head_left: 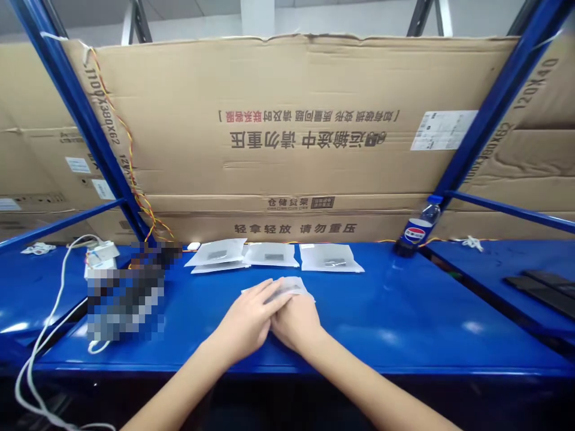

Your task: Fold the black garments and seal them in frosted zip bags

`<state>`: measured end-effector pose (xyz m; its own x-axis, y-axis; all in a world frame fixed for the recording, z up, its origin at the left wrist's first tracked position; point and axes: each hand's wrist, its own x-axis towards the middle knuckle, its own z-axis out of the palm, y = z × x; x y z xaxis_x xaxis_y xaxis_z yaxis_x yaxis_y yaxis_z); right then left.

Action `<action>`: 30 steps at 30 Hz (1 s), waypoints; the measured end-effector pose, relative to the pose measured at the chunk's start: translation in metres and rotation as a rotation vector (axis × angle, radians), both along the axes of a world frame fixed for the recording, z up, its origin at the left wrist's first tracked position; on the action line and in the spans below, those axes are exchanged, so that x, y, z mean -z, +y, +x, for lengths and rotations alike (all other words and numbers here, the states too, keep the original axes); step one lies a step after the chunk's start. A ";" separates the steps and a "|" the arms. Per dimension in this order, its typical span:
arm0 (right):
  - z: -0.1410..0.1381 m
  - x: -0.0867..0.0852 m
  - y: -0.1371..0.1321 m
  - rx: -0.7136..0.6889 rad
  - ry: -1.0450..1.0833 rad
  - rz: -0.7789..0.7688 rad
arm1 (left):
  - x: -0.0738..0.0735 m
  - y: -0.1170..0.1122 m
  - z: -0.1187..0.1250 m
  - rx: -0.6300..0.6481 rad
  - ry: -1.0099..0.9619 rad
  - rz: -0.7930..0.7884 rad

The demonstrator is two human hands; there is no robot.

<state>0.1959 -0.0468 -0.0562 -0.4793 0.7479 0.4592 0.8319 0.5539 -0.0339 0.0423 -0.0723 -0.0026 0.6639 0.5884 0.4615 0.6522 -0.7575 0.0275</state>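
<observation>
Both my hands rest together on a small translucent white bag (294, 286) lying on the blue table (404, 323). My left hand (251, 317) lies flat with fingers stretched over the bag's left part. My right hand (297, 322) sits beside it, fingers curled onto the bag's near edge. Behind them, three similar flat bags lie in a row: a left pile (218, 254), a middle one (272, 255) and a right one (330, 258), each showing a small dark item inside.
A cola bottle (417, 230) leans at the back right. A blurred dark object (128, 293) and white cables (49, 311) lie at left. Large cardboard sheets (287, 131) wall the back between blue rack posts (81, 114). Dark flat strips (545, 290) lie at right.
</observation>
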 end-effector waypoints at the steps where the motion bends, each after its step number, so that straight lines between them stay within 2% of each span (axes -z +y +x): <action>1: 0.003 -0.004 -0.002 0.011 0.000 -0.007 | 0.001 -0.002 -0.005 -0.028 0.024 0.051; 3: 0.014 -0.009 -0.007 0.056 -0.007 -0.013 | 0.004 -0.011 -0.018 -0.068 0.068 0.122; 5: 0.029 -0.012 -0.015 0.029 -0.021 0.049 | 0.008 -0.022 -0.032 -0.079 0.097 0.158; 6: 0.039 -0.012 -0.020 -0.036 -0.024 0.116 | 0.009 -0.027 -0.040 -0.073 0.097 0.188; 10: 0.078 -0.014 -0.040 -0.457 0.038 0.488 | 0.016 -0.044 -0.063 0.011 -0.026 0.349; 12: 0.091 -0.014 -0.050 -0.532 0.114 0.581 | 0.020 -0.049 -0.065 0.020 -0.131 0.347; 14: 0.096 -0.014 -0.058 -0.488 0.234 0.594 | 0.023 -0.054 -0.060 -0.018 -0.233 0.297; 17: 0.090 -0.019 -0.068 -0.344 0.446 0.543 | 0.026 -0.058 -0.046 -0.093 -0.347 0.275; 20: 0.075 -0.032 -0.073 -0.277 0.467 0.482 | 0.027 -0.060 -0.032 -0.123 -0.392 0.277; 25: 0.043 -0.049 -0.074 -0.398 0.325 0.401 | 0.027 -0.060 -0.013 -0.037 -0.395 0.301; 28: 0.032 -0.049 -0.073 -0.470 0.307 0.399 | 0.024 -0.061 -0.007 -0.021 -0.367 0.300; 30: 0.034 -0.048 -0.072 -0.519 0.287 0.400 | 0.021 -0.062 -0.009 -0.028 -0.336 0.291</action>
<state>0.2299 -0.1186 -0.0084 -0.5467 0.2040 0.8121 0.4460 0.8918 0.0762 0.0331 -0.1347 -0.0235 0.4342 0.4180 0.7979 0.6641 -0.7470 0.0299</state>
